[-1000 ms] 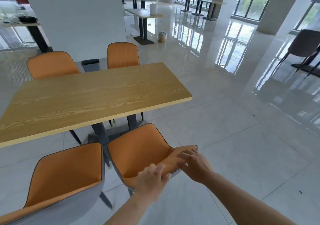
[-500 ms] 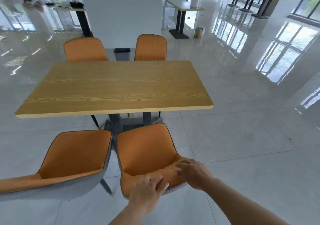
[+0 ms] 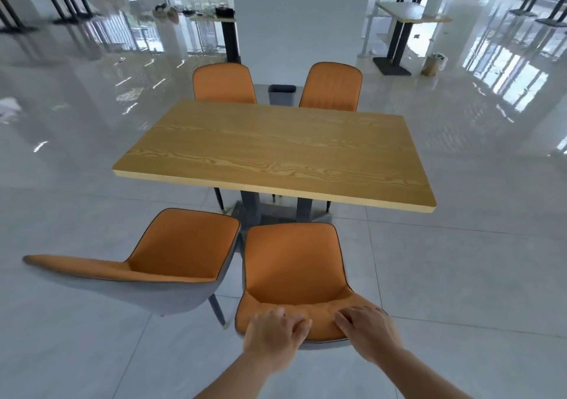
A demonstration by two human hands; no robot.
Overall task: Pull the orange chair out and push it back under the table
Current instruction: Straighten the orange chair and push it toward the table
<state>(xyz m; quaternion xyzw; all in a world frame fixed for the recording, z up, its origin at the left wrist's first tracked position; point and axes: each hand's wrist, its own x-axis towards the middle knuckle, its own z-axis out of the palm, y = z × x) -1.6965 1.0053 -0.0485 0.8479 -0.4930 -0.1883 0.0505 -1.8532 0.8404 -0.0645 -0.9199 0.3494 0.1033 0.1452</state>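
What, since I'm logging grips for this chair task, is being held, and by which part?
The orange chair, by the top edge of its backrest: the left hand grips its left part, the right hand its right.

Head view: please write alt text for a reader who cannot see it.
The left hand and right hand grip the backrest of an orange chair standing clear of a wooden table. Three more orange chairs stand around it.

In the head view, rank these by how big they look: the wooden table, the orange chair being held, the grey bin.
1. wooden table.
2. orange chair, enlarged by nearness to the camera.
3. grey bin, far off, its lower part hidden behind the table.
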